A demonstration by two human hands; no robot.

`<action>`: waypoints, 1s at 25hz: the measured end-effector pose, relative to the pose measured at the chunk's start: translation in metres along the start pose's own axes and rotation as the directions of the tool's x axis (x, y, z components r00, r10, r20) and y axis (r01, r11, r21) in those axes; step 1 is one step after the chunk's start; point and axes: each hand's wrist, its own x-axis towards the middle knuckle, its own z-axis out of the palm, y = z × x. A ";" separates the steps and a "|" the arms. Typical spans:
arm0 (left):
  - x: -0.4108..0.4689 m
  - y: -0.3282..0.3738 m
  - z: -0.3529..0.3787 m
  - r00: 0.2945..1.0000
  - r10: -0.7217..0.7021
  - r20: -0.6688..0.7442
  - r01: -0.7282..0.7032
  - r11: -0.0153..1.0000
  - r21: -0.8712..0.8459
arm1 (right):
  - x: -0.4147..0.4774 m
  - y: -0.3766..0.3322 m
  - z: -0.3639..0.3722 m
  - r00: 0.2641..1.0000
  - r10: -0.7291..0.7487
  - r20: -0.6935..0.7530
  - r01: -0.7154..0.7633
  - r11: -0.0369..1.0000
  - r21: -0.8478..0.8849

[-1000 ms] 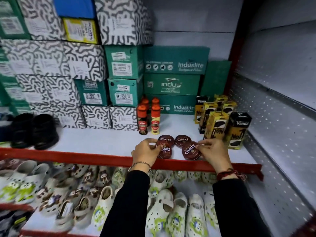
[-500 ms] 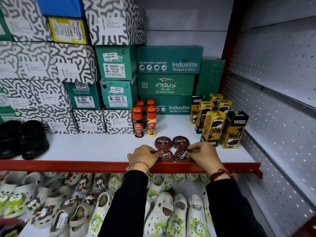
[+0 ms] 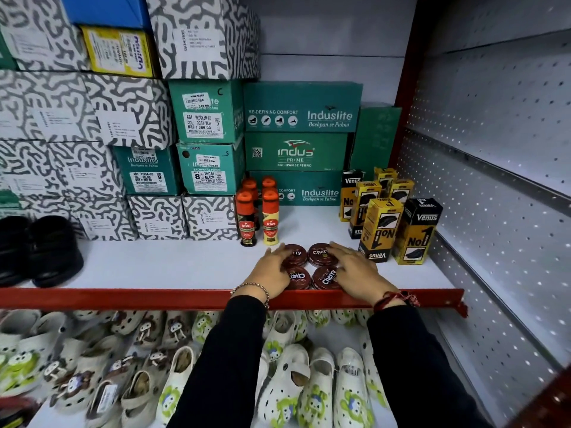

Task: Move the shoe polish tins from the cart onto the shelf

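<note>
Several round dark-red Cherry shoe polish tins lie flat in a tight two-by-two block on the white shelf (image 3: 154, 264), just behind its red front edge (image 3: 123, 298). The front pair are the front left tin (image 3: 299, 277) and the front right tin (image 3: 327, 278). My left hand (image 3: 272, 270) lies flat beside the left tins, fingers stretched onto the back left tin (image 3: 297, 253). My right hand (image 3: 355, 267) lies flat on the right side, fingertips on the back right tin (image 3: 318, 255). Neither hand grips a tin. No cart is in view.
Kiwi polish bottles (image 3: 258, 220) stand just behind the tins, and yellow-black Venus boxes (image 3: 381, 230) stand to the right. Green and patterned shoe boxes (image 3: 210, 168) fill the back and left. Black shoes (image 3: 40, 248) sit far left. White clogs (image 3: 287, 378) fill the lower shelf.
The two front tins, held tilted a second ago, now lie flat against the back pair. Both hands have let go and slid forward, fingers spread over the tins.
</note>
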 end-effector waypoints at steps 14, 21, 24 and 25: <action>0.006 0.003 0.009 1.000 0.026 0.015 -0.025 0.998 -0.057 | -0.008 0.008 0.006 0.998 -0.029 -0.051 0.029 1.000 -0.008; 0.009 -0.001 0.007 0.999 0.038 0.034 -0.037 0.998 -0.044 | -0.009 0.006 0.006 0.997 -0.028 -0.077 0.026 0.999 -0.024; 0.009 -0.002 0.007 0.998 0.049 0.030 -0.048 0.998 -0.031 | -0.009 0.004 0.006 0.995 -0.021 -0.092 0.018 0.999 -0.028; 0.010 -0.004 0.009 0.998 0.055 0.023 -0.055 0.998 -0.030 | -0.009 0.005 0.007 0.995 -0.026 -0.097 0.023 0.999 -0.031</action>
